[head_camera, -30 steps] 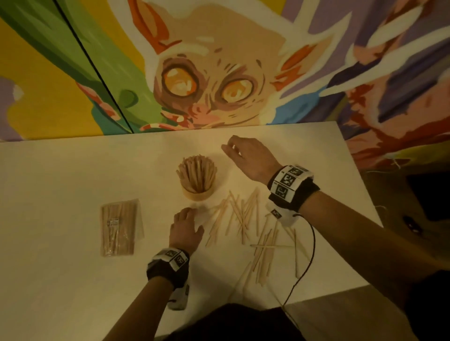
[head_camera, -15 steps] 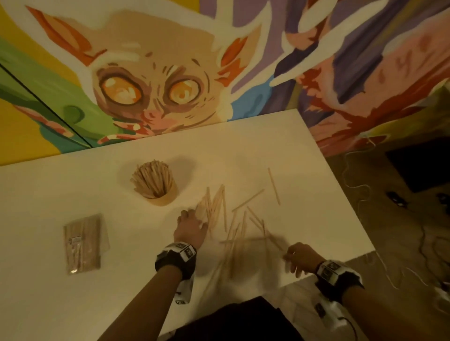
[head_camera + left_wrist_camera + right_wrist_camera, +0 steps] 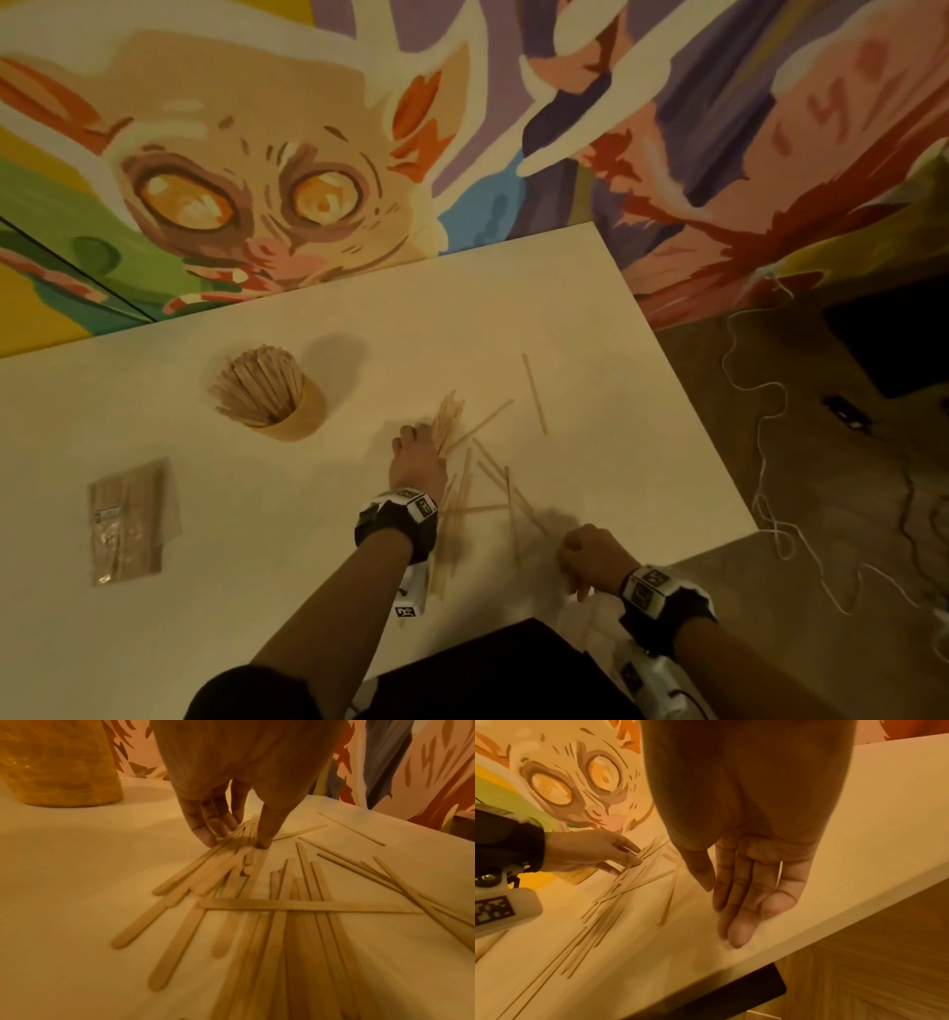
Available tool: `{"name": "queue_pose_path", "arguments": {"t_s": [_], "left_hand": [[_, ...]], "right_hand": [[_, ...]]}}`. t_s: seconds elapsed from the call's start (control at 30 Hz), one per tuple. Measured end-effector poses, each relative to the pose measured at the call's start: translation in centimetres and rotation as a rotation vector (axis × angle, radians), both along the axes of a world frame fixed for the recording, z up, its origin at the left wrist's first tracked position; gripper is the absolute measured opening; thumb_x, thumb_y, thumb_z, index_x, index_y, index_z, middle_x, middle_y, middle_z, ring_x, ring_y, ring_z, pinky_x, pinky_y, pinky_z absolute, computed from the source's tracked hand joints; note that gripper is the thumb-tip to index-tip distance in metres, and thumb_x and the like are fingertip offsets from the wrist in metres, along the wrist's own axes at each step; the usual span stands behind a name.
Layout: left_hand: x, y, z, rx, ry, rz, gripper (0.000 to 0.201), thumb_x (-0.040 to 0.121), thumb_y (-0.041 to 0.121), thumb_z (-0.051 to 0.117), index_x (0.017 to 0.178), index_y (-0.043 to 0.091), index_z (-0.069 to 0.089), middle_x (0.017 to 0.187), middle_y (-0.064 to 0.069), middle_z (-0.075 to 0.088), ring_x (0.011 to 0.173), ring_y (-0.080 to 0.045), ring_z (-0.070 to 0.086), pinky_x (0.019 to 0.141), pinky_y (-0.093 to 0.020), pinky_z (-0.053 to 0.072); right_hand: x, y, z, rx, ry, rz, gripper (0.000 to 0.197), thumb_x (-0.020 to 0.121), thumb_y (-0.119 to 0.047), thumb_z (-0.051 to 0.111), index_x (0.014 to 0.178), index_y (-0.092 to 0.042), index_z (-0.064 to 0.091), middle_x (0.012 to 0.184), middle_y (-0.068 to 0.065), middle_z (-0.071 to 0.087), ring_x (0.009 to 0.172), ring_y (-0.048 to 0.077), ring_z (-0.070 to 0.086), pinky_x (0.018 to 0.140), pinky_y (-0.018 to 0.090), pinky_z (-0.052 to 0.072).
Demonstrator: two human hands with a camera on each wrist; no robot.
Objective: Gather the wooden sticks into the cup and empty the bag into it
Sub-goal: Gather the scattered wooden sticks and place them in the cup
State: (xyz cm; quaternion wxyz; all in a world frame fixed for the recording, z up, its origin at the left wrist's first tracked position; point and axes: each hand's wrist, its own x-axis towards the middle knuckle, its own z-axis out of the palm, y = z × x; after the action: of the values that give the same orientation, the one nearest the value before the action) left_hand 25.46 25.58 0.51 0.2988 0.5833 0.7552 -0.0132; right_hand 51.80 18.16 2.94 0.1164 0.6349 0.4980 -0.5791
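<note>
A tan cup (image 3: 303,419) packed with wooden sticks (image 3: 257,383) stands on the white table (image 3: 642,437), left of centre. A clear bag of sticks (image 3: 128,519) lies flat at the left. Loose sticks (image 3: 488,478) are scattered in front of the cup, and one stick (image 3: 534,393) lies apart farther back. My left hand (image 3: 236,839) pinches a bunch of the loose sticks (image 3: 231,860) between fingers (image 3: 205,829) and thumb, against the tabletop. My right hand (image 3: 731,912) hovers with straight fingers over the table's front edge, holding nothing, just right of the sticks (image 3: 618,892).
The table's right edge (image 3: 683,390) and front edge (image 3: 808,933) are close to the sticks. A painted wall (image 3: 308,180) rises behind the table. White cord (image 3: 770,462) and dark objects lie on the wooden floor to the right.
My right hand came from beside the cup back to the front edge, and the loose sticks shifted. My left hand moved right onto the bunch. The head view swung right.
</note>
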Motion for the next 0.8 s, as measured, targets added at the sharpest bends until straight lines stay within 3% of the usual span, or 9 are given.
{"name": "queue_pose_path", "arguments": {"t_s": [0.23, 0.4, 0.63, 0.8], "left_hand": [[0.3, -0.8, -0.5, 0.001, -0.018, 0.029, 0.032, 0.09, 0.001, 0.049, 0.122, 0.003, 0.049, 0.127, -0.016, 0.05, 0.115, -0.032, 0.047, 0.092, -0.038, 0.042], [1.2, -2.0, -0.7, 0.016, 0.041, -0.011, 0.034, 0.093, 0.016, 0.052, 0.124, 0.002, 0.045, 0.127, -0.015, 0.045, 0.114, -0.031, 0.043, 0.094, -0.038, 0.041], [1.6, -2.3, -0.9, -0.021, 0.086, -0.105, 0.039, 0.094, 0.006, 0.046, 0.131, 0.0, 0.041, 0.132, -0.017, 0.043, 0.118, -0.032, 0.044, 0.095, -0.037, 0.041], [1.7, -2.9, -1.0, 0.038, 0.212, -0.196, 0.037, 0.09, -0.001, 0.042, 0.127, -0.006, 0.046, 0.124, -0.023, 0.05, 0.109, -0.037, 0.051, 0.082, -0.041, 0.051]], "right_hand": [[1.1, 0.4, -0.5, -0.033, 0.058, 0.014, 0.023, 0.09, -0.009, 0.048, 0.073, -0.004, 0.064, 0.063, 0.012, 0.07, 0.044, 0.016, 0.064, 0.04, 0.017, 0.042], [1.3, 0.8, -0.9, -0.042, 0.087, 0.033, 0.027, 0.091, -0.013, 0.05, 0.068, -0.01, 0.064, 0.066, 0.013, 0.072, 0.047, 0.017, 0.066, 0.043, 0.018, 0.043], [1.6, 1.0, -0.9, -0.073, 0.108, 0.038, 0.022, 0.091, -0.013, 0.05, 0.074, -0.008, 0.064, 0.066, 0.012, 0.071, 0.046, 0.015, 0.065, 0.043, 0.019, 0.044], [1.8, 1.2, -1.1, -0.094, 0.119, 0.016, 0.022, 0.091, -0.012, 0.05, 0.073, -0.009, 0.063, 0.066, 0.012, 0.071, 0.046, 0.015, 0.065, 0.043, 0.019, 0.045]]}}
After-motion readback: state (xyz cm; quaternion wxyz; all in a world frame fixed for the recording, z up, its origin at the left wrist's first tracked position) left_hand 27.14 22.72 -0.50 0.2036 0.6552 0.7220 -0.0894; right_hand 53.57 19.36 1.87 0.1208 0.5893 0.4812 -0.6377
